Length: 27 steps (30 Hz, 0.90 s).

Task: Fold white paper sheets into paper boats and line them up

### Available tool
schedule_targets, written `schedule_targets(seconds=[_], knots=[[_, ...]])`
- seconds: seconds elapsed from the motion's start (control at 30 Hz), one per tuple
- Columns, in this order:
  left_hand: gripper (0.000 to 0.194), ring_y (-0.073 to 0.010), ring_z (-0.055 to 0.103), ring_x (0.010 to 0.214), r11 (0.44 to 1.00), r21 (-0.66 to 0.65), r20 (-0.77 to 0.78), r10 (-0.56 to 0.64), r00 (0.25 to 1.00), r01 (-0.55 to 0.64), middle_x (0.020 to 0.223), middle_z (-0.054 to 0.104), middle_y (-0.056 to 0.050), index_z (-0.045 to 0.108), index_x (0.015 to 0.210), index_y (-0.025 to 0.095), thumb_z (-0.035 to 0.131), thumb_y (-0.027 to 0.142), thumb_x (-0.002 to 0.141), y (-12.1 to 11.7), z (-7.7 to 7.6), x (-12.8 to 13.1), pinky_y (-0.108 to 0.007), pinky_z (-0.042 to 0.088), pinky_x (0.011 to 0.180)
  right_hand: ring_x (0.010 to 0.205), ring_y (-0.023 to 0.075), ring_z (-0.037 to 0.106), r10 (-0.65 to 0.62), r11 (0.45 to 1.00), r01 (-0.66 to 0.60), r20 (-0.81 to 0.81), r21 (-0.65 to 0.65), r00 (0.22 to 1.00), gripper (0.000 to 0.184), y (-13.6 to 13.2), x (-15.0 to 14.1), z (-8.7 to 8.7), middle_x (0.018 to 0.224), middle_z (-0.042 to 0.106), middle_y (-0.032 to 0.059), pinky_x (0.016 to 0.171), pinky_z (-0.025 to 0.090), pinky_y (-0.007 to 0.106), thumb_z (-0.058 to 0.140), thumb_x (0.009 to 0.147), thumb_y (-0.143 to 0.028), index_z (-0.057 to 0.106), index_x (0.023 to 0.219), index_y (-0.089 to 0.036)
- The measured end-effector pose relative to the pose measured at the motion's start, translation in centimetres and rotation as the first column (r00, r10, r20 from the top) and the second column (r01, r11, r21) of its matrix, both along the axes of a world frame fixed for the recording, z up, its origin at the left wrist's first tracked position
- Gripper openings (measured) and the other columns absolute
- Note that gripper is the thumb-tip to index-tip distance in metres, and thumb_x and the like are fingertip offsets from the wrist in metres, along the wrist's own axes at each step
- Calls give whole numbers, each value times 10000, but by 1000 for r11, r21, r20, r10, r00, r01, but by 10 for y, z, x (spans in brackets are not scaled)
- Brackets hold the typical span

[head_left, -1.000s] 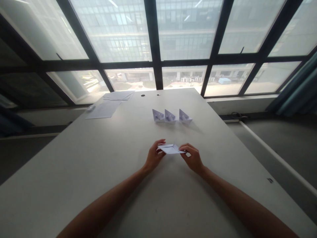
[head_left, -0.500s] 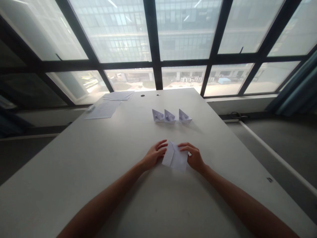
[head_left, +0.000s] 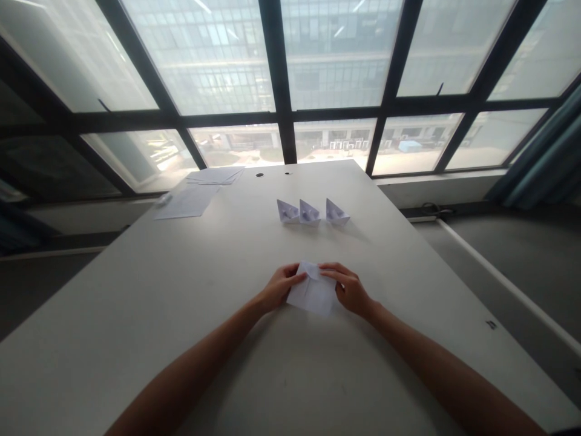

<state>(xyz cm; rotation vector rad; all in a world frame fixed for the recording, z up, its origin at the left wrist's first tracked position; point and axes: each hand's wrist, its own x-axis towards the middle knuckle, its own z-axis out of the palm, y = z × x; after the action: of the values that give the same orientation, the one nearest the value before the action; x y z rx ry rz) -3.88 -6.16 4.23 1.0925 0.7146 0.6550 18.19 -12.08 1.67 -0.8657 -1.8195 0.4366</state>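
Note:
Between my hands is a folded sheet of white paper (head_left: 313, 295), tilted a little, with a flap and a crease near its top. My left hand (head_left: 280, 286) grips its left edge, the thumb lying on top and the other fingers partly hidden behind. On the opposite side my right hand (head_left: 350, 289) holds the right edge, its fingers bent over the upper right part. Beyond the hands stand three folded paper boats, a left one (head_left: 287, 213), a middle one (head_left: 309, 214) close beside it, and a right one (head_left: 337, 213) slightly apart.
White paper sheets (head_left: 184, 203) lie at the far left of the white table (head_left: 204, 266), with more sheets (head_left: 215, 175) behind them. Two dark round spots mark the table's far end. Large dark-framed windows (head_left: 284, 115) rise behind it, and a blue curtain (head_left: 542, 151) hangs at right.
The folded paper has shifted slightly left and turned. My left thumb now lies on top of it, where the fingers were apart before. My right fingers have moved left across its upper part.

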Motion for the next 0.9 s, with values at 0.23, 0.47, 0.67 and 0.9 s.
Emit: schedule_targets(seconds=[0.23,0.47,0.67,0.9], knots=[[434,-201,655,713,991,105,-126,94,988,-81,913,724,-91,718,1004,132,803,437,707,-2,5,3,-269,478,640,1288,225,502,-109,993,101,175,57,979,406,-2,6,14,1195,677,69,1060,429,505,407,917,-50,671,1145,-257],[438,-171,636,669,993,61,-123,105,987,-98,844,717,-64,701,985,133,793,465,714,-5,-5,20,-258,492,614,1215,306,511,-363,927,375,317,23,876,310,-1,-12,17,1227,621,131,1045,395,519,732,809,-305,679,1104,-226],[507,-168,632,641,991,47,-98,132,986,-128,814,716,-66,691,1016,119,816,472,674,1,-1,48,-265,502,599,1103,260,534,-510,854,519,244,33,825,127,0,-17,17,1149,622,104,979,432,437,637,882,-205,694,995,-217],[507,-163,621,619,989,147,-258,67,964,-29,802,709,-60,667,1015,120,813,448,658,8,2,54,-236,484,548,985,200,550,-578,808,589,152,-36,802,104,-1,-11,10,1000,641,69,915,452,349,558,930,-196,657,902,-194]])
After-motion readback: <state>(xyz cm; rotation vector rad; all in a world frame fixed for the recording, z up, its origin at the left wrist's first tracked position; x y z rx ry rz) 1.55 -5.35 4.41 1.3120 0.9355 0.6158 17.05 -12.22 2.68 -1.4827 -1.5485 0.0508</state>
